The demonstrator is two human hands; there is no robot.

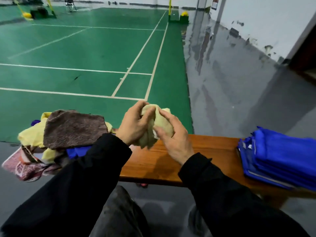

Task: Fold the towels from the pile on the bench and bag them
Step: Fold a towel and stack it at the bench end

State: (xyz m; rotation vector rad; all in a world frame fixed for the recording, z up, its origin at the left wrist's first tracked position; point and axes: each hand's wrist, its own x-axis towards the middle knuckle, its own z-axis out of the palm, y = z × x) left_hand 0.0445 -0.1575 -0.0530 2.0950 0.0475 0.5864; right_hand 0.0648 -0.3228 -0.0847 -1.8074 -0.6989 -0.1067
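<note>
Your fingers (150, 115) on both the left hand (135, 125) and right hand (172, 135) are curled around a bunched towel (164, 124) held between them above the bench (205, 151), so find two corners and spread it flat before folding.

Both black-sleeved arms reached forward; the left hand (135, 124) and right hand (172, 134) met, fingers curled in a grip.
</note>
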